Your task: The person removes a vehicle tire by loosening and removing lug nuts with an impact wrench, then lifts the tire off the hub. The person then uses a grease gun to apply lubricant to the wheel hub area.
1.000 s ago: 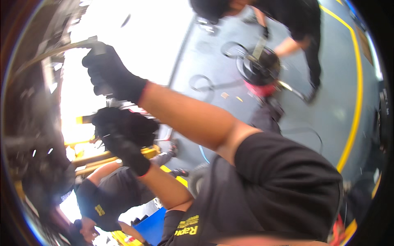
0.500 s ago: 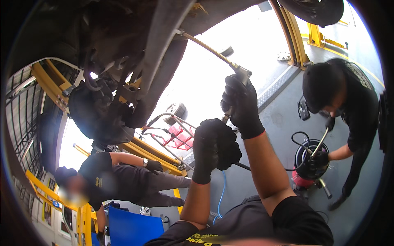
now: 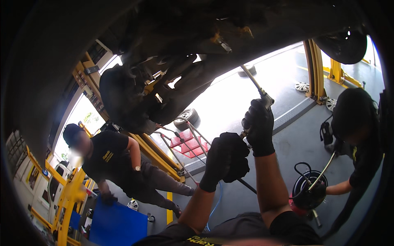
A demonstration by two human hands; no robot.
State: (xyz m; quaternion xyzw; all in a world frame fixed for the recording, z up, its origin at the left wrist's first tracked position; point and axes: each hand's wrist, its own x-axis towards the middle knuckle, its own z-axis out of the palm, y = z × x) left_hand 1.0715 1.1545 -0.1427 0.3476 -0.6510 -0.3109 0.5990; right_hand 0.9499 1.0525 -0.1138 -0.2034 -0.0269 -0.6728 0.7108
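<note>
under car, right grip (image 3: 259, 128) clenches ratchet (image 3: 266, 99); left grip (image 3: 227, 158) clasps its handle below.

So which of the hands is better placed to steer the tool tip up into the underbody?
Probably the right hand: it grips the long ratchet tool near its head, closest to the underbody. The left hand sits lower, on the handle end.

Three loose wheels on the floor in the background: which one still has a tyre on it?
The wheel just below the raised car's underside, left of the gloved hands. It has a dark tyre; the two by the yellow lift post look like bare silver discs.
</note>
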